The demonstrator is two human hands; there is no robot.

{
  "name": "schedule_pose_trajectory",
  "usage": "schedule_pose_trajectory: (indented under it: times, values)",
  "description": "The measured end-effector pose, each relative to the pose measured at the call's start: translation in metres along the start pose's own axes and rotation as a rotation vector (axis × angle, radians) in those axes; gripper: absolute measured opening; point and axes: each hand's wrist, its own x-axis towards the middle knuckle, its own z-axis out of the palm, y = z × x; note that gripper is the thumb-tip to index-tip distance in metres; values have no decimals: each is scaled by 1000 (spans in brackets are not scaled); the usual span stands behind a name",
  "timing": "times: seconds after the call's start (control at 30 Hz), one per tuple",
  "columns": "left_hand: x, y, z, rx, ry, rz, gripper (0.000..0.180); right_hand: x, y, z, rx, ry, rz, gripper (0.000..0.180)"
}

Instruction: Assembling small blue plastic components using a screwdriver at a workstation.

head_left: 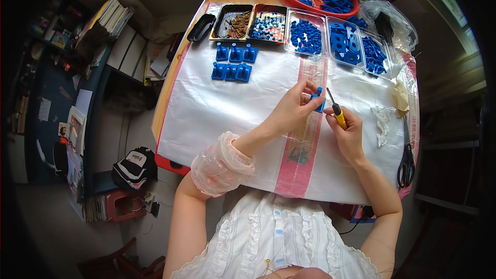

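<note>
Between the fingers of my left hand (294, 106) is a small blue plastic piece (320, 107) with an upright peg, held above the sheet-covered table. My right hand (347, 133) grips a screwdriver (339, 116) by its yellow and black handle. Its metal shaft points up and away, close beside the blue piece; I cannot tell whether the right fingertips touch that piece. To the left, two rows of similar blue pegged pieces (231, 72) stand on the sheet.
Along the far side sit a tray of brass-coloured screws (238, 25), a tray of small nuts (268, 25) and clear boxes of blue parts (307, 36). Behind them is a red basin (356, 10) of blue parts. Black scissors (406, 163) and crumpled tissue (382, 124) lie at right.
</note>
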Motion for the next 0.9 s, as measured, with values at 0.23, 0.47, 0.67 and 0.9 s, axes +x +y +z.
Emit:
schedule_pose_trajectory:
  times: [0.23,0.47,0.67,0.9]
  values:
    - [5,-11,-22,-205,-72,-106,16,1,-1,0,-39,-10,1,14]
    - [6,-13,-14,-483,-99,-131,18,1,-1,2,-49,1,-20,14]
    - [8,-14,-13,-426,-37,-64,17,1,1,-1,-84,-12,-4,15]
    - [7,-18,-12,-354,-80,-62,21,3,3,6,-42,11,-73,12]
